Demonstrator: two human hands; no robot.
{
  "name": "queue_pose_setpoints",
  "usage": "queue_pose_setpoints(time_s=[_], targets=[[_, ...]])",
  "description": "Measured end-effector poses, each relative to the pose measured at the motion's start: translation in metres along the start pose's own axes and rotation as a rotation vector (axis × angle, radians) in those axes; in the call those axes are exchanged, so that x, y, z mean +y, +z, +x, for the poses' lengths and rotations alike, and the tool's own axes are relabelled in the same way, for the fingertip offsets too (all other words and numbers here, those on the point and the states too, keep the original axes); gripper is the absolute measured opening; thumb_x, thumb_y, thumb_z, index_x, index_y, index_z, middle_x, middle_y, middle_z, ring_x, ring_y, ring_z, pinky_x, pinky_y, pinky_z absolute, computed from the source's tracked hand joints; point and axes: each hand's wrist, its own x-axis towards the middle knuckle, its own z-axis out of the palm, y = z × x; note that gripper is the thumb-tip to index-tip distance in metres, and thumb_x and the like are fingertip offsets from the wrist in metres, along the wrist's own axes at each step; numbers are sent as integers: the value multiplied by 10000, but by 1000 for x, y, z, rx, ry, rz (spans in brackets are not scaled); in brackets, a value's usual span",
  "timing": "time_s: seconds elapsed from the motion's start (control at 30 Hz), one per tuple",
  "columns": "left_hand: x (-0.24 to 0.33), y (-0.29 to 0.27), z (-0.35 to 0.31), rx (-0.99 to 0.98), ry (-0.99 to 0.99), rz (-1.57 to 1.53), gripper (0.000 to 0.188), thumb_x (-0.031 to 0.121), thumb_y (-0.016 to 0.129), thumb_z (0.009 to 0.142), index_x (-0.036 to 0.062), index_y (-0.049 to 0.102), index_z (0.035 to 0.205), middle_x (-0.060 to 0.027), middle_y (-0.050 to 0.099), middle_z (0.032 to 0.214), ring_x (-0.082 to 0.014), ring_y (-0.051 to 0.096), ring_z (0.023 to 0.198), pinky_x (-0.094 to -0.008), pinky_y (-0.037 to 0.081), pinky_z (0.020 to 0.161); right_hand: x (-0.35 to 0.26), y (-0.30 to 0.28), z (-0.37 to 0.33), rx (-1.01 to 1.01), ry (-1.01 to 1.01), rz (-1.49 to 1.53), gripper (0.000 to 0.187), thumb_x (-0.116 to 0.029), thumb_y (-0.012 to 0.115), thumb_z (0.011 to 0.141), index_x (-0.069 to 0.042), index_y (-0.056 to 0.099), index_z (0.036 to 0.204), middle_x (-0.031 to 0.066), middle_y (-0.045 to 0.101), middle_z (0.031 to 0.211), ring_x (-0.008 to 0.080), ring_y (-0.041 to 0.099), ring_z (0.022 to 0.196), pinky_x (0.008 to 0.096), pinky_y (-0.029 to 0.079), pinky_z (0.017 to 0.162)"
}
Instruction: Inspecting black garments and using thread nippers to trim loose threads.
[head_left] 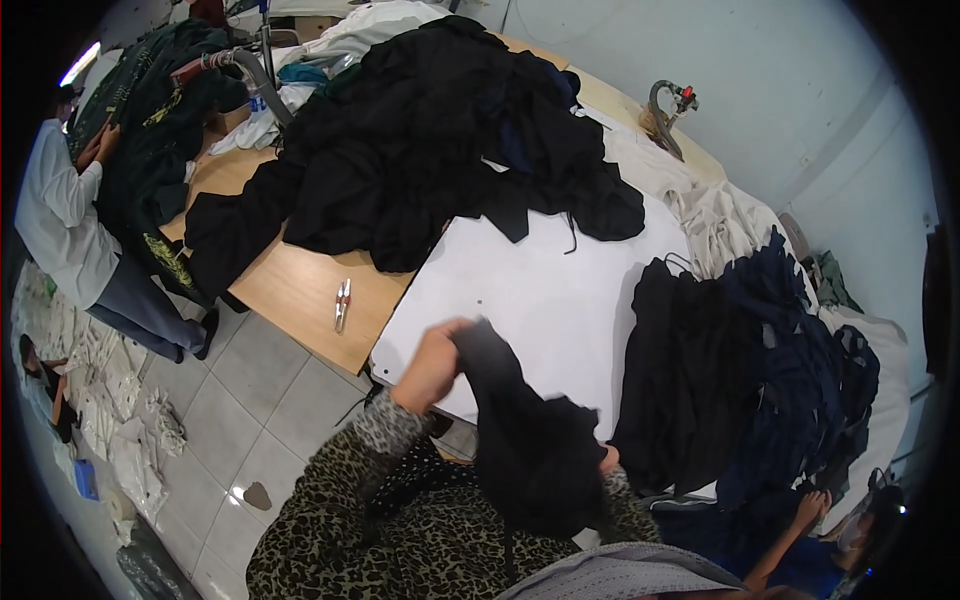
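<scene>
A black garment [535, 450] hangs between my hands in front of my body, over the near edge of the white board [510, 300]. My left hand [432, 368] is closed on its upper left end and lifts it. At the cloth's lower right edge is my right hand [609, 460]; only a fingertip or thumb shows, pressed against the fabric, and the other fingers are hidden behind it. Which part of the garment this is, I cannot tell. Thread snips [343, 305] lie on the wooden tabletop [290, 290] to the left.
A large heap of black garments [400, 130] covers the table's far side. On the right lie stacked black clothes [680, 370] and navy clothes [785, 360]. One person [75, 220] stands at far left with dark green cloth; another person [850, 540] is at lower right.
</scene>
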Motion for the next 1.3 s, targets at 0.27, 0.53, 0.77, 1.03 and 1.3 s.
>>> queue_pose_setpoints(time_s=[0.27,0.53,0.77,1.03,1.3], targets=[[112,25,-17,-1007,306,910,180,135,690,807,34,642,948,0,641,870,-132,605,835,-329,403,910,-130,94,123,249,446,-1266,573,-501,613,832,58,621,708,214,563,657,359,572,611,393,468,558],[190,88,-15,-571,1515,1891,351,373,729,595,76,548,548,16,526,659,-210,522,959,-567,232,1027,-220,159,97,1089,706,-1701,495,-471,702,732,20,653,689,194,577,624,361,587,556,414,492,534],[196,103,-6,-997,637,1897,382,376,713,724,48,572,588,-92,540,612,-271,560,661,-357,455,631,-228,170,84,762,778,-1441,535,-497,585,838,33,650,805,235,590,693,379,583,627,404,479,590],[195,126,39,-372,794,1140,232,203,678,797,-7,666,896,-74,617,696,-146,598,568,-259,481,550,-230,174,76,1021,-359,-613,519,-233,720,808,60,525,1188,96,625,1086,170,579,988,304,451,878],[78,113,-24,-910,153,904,368,247,626,875,12,539,1144,-146,630,960,-201,604,905,-305,461,830,-212,144,83,622,-991,-440,652,-188,599,879,94,274,1368,238,406,1367,333,457,1237,440,358,1049]])
